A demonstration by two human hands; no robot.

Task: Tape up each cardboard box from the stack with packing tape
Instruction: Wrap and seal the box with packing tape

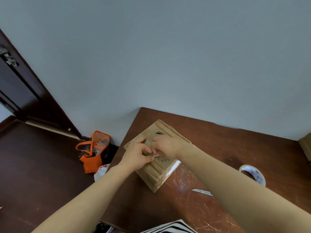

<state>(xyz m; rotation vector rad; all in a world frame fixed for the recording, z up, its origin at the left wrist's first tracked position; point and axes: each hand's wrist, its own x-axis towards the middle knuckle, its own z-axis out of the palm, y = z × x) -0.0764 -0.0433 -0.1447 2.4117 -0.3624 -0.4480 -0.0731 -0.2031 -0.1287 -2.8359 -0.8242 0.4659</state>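
A small brown cardboard box [165, 132] stands on the left part of a dark wooden table [227, 148], turned corner-on to me, with shiny tape across its top. Both hands meet on the top face. My left hand [137, 154] lies on the near left of the top with its thumb and fingertips pinched at the middle. My right hand [165, 147] has its fingers curled down at the same spot, pinching something small that I cannot make out. A roll of packing tape [252, 174] lies flat on the table to the right, partly behind my right forearm.
A utility knife [202, 191] lies on the scratched table near my right forearm. Another cardboard box [305, 147] pokes in at the right edge. On the dark floor to the left sit an orange and black bag [91, 152] and a white plastic bag [101, 171]. A door frame stands at far left.
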